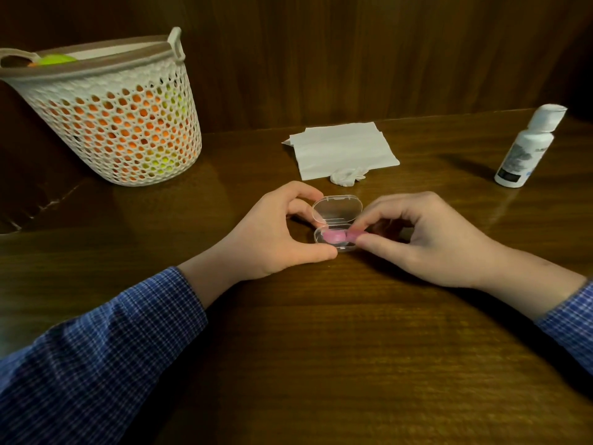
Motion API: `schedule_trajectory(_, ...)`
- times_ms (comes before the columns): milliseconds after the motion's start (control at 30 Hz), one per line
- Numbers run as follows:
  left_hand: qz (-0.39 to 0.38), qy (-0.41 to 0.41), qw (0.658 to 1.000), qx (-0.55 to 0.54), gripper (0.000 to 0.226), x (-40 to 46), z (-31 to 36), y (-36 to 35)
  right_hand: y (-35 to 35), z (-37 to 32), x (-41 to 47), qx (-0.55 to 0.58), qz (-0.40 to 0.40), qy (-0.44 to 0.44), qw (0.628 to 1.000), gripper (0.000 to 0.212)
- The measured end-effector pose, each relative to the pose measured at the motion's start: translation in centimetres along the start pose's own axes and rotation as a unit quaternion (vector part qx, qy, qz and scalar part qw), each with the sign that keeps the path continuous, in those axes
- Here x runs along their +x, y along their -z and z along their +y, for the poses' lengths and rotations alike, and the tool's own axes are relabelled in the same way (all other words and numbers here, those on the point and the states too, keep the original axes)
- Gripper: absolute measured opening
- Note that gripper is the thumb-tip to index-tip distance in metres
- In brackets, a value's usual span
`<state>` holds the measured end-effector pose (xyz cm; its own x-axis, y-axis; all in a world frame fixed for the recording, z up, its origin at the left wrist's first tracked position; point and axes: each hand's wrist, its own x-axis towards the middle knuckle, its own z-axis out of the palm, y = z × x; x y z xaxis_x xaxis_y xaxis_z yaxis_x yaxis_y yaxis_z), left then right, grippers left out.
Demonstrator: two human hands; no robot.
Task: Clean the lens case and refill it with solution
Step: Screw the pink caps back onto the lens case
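Observation:
A small clear plastic box (337, 209) lies on the wooden table with its lid swung open and upright. Inside its base sits a pink lens case (335, 236). My left hand (276, 234) holds the box, forefinger at the lid's left edge and thumb against the base's front corner. My right hand (426, 239) pinches the right end of the pink case between thumb and forefinger. A white solution bottle (526, 146) with its cap on stands at the right, apart from both hands.
Flat white tissues (343, 149) lie behind the box, with a crumpled tissue (348, 176) at their front edge. A white perforated basket (125, 114) holding orange and yellow-green items stands at the back left. A dark wooden wall rises behind the table.

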<state>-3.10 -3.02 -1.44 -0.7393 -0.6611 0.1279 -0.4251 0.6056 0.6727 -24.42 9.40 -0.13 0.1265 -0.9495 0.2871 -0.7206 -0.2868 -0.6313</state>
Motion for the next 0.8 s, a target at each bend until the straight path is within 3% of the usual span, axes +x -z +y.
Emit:
schedule_trajectory(400, 0.006, -0.003, 1.000, -0.004, 0.076, -0.04, 0.10, -0.11, -0.56, -0.38, 0.37, -0.065, -0.003, 0.020, 0.998, 0.028)
schedule_trajectory(600, 0.008, -0.019, 1.000, -0.011, 0.067, -0.02, 0.21, -0.02, -0.82, -0.19, 0.38, -0.086, 0.027, 0.001, 0.996, 0.019)
schedule_trajectory(800, 0.012, -0.033, 0.999, -0.017, 0.055, -0.07, 0.33, -0.01, -0.72, -0.25, 0.25, -0.093, 0.011, 0.005, 0.996, 0.024)
